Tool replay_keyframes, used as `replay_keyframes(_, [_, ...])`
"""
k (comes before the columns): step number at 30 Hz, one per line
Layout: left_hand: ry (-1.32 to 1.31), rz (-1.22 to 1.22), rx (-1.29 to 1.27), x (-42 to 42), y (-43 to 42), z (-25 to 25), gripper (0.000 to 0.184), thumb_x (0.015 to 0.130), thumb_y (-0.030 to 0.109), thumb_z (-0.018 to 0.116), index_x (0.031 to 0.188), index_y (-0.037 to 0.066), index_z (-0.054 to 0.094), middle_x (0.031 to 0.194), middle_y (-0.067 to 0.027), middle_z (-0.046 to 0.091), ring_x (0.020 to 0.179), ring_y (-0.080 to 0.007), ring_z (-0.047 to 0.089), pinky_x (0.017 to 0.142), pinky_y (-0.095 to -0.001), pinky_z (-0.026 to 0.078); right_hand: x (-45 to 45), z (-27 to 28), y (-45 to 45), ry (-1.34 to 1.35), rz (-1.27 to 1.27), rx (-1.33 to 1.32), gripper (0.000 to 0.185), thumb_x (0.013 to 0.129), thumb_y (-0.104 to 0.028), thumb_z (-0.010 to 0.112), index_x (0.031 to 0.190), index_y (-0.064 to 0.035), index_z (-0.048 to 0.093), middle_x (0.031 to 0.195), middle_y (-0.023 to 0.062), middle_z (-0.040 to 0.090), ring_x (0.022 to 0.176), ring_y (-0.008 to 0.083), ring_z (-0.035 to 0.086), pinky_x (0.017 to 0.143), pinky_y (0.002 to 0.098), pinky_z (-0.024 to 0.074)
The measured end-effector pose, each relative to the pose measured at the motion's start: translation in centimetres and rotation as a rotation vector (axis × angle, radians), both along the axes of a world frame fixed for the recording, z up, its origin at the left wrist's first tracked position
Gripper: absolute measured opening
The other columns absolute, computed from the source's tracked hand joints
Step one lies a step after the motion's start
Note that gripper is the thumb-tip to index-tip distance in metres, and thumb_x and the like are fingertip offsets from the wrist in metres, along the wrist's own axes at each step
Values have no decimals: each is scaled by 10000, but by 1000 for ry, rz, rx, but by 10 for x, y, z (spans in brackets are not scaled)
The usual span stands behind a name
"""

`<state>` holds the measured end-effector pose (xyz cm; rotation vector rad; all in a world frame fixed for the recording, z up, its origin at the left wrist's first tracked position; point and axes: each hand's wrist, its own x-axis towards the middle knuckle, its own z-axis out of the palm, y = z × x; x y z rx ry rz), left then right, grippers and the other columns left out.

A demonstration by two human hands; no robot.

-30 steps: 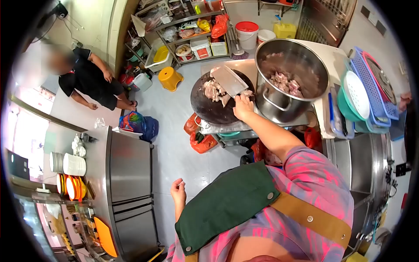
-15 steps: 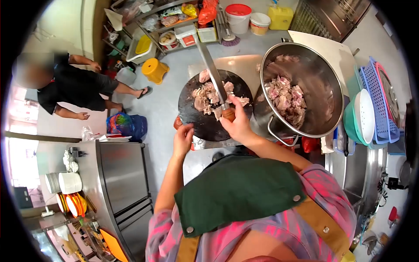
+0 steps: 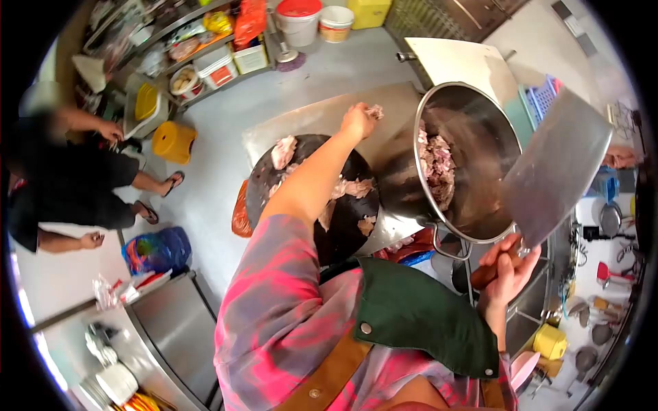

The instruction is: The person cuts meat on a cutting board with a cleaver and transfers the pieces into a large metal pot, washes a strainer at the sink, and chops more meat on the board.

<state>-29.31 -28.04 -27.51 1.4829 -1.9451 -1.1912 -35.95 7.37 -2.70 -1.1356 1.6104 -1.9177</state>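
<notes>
Since the earlier frame, L hand (image 3: 358, 122) goes from beside the board to over its far side, now w/ a meat piece (image 3: 375, 111); R hand (image 3: 506, 270) swings right w/ the cleaver (image 3: 558, 164), off the board.

L fingers are nearly closed, pinching the meat piece at their tips; it pokes out on their right side, too small & ragged for its long axis to be told. L hand is the nearer to it; R hand is well apart.

Pot (image 3: 490, 164) opens to the right of L fingers, near; chopping board (image 3: 349, 233) w/ more meat (image 3: 283, 152) lies back toward the body. R fingers wrap the cleaver's handle; blade's long axis slants up & right from them.
</notes>
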Motion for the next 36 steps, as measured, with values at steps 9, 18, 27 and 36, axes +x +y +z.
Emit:
replay_keyframes(9, [-170, -75, -192, -45, -17, -44, 260, 769, 120, 598, 1010, 34, 555, 876, -92, 646, 860, -279, 607, 769, -372, 503, 11, -16, 54, -59, -259, 29, 667, 799, 23, 504, 1369, -132, 193, 934, 144, 450, 604, 177, 528, 531, 291, 501])
replay_keyframes(18, [877, -33, 205, 72, 26, 86, 221, 764, -13, 579, 981, -8, 536, 833, -71, 619, 670, -103, 546, 583, -248, 451, -8, -27, 52, -156, -61, -55, 492, 794, 18, 514, 1223, -54, 286, 876, 130, 501, 592, 174, 547, 557, 281, 492])
replay_keyframes(27, [674, 173, -47, 222, 170, 154, 290, 783, 18, 586, 1068, 31, 530, 942, -35, 617, 834, -125, 591, 744, -262, 496, -23, -53, 33, 363, 451, 127, 333, 827, -6, 546, 1129, -10, 405, 822, 50, 521, 684, 108, 515, 609, 248, 438])
replay_keyframes(36, [600, 565, 186, 253, 243, 1, 236, 761, 145, 671, 942, 8, 604, 832, -27, 647, 716, -95, 579, 639, -215, 440, 34, -125, 7, 603, 793, 485, 298, 892, -215, 510, 1153, -81, 463, 798, 196, 601, 722, 367, 591, 638, 431, 457])
